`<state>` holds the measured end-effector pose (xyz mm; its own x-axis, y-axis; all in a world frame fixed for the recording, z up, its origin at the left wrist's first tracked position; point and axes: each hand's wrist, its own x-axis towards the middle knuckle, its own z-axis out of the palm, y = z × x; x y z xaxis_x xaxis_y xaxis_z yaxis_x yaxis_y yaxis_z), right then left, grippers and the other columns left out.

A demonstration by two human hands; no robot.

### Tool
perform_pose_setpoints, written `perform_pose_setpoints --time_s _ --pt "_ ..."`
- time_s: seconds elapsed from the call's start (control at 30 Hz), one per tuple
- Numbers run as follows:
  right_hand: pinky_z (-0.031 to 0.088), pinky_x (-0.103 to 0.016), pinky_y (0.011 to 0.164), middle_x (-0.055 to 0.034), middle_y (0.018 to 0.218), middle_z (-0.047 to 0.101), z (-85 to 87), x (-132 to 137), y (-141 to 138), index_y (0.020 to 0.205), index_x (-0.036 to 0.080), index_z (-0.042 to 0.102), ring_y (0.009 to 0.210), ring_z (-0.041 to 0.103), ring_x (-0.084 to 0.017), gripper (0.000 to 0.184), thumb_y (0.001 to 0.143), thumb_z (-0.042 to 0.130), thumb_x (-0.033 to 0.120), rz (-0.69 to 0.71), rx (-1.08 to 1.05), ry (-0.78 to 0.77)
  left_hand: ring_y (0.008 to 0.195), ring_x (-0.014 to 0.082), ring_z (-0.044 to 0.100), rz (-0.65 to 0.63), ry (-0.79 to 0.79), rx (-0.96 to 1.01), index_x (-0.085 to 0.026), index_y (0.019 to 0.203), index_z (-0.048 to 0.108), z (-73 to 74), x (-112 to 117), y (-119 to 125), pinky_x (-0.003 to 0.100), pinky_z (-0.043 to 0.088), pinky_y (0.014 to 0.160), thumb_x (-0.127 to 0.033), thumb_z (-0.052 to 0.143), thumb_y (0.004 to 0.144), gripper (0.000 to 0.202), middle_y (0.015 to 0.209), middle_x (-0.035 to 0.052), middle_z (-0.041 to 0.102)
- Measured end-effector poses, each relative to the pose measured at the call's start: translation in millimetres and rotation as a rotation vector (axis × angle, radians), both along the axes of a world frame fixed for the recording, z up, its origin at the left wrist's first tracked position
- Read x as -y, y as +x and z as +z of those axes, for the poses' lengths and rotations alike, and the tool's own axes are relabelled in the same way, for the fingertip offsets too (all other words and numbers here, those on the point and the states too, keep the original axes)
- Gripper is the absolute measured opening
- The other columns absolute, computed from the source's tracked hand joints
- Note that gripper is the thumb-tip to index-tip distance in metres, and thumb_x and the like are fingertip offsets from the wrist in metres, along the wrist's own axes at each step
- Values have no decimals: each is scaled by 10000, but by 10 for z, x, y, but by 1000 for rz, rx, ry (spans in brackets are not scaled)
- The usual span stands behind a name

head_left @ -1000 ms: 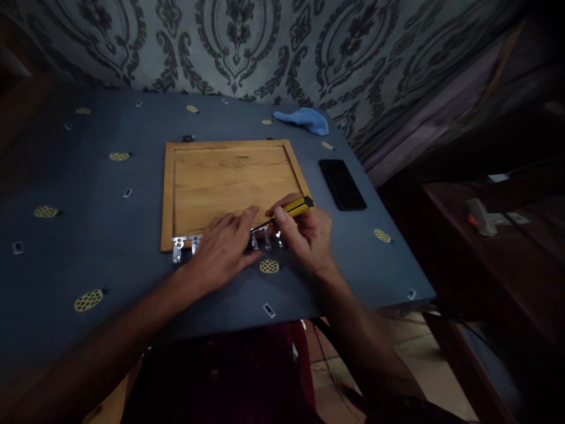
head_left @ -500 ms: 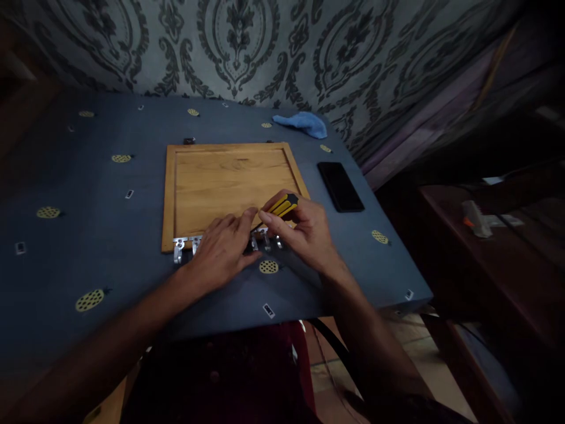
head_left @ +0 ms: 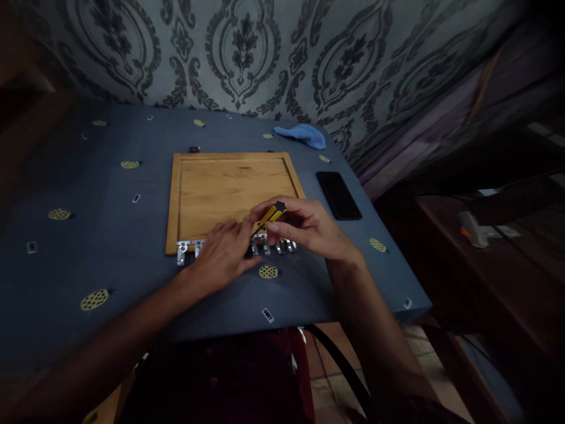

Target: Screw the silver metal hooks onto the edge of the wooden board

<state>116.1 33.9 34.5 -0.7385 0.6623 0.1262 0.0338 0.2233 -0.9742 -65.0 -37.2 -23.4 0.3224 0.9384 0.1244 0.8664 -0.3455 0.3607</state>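
Note:
A wooden board (head_left: pixel 220 194) with a raised frame lies flat on the table. Along its near edge runs a silver metal hook rail (head_left: pixel 182 254) with several hooks projecting toward me. My left hand (head_left: pixel 225 253) lies across the rail, fingers over the board side and thumb on the near side, holding it against the edge. Pinched in the fingers of my right hand (head_left: pixel 309 227) is a yellow-and-black screwdriver (head_left: pixel 274 213). It tilts with its handle up to the right and its shaft down to the rail beside my left fingers; the tip is hidden.
A black phone (head_left: pixel 339 195) lies right of the board, and a blue cloth (head_left: pixel 302 135) sits at the back. Small dark pieces (head_left: pixel 194 149) show at the board's far edge. Blue patterned cloth covers the table (head_left: pixel 145 229). A patterned curtain (head_left: pixel 242 59) hangs behind.
My right hand has shifted its fingers around the screwdriver, and the handle stands a little steeper and further left. My left hand stays on the rail. The whole view has shifted slightly.

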Motion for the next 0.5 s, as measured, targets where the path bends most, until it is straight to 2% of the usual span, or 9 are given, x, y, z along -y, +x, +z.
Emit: perform_pose_setpoints --time_s 0.2,0.33,0.5 --pt "505 -175 474 28 678 643 -5 -54 -76 891 150 709 509 596 -65 258 790 808 366 -26 -13 -26 1043 338 659 -3 14 -25 -138 1422 311 28 -5 6 467 519 874 -393 714 862 736 1082 132 696" --pt "452 -173 410 57 624 605 -116 -50 -106 852 167 703 433 546 -56 266 754 834 377 -149 -45 62 1056 339 661 1 -9 -23 -140 1402 339 51 -2 9 471 517 885 -396 697 876 686 1082 134 700" --pt "443 -180 395 44 702 647 -237 23 -102 861 181 694 434 547 -53 228 770 821 347 -259 -130 121 1150 353 636 15 -25 -30 -120 1400 332 78 15 9 467 510 929 -412 733 858 735 1174 165 679"
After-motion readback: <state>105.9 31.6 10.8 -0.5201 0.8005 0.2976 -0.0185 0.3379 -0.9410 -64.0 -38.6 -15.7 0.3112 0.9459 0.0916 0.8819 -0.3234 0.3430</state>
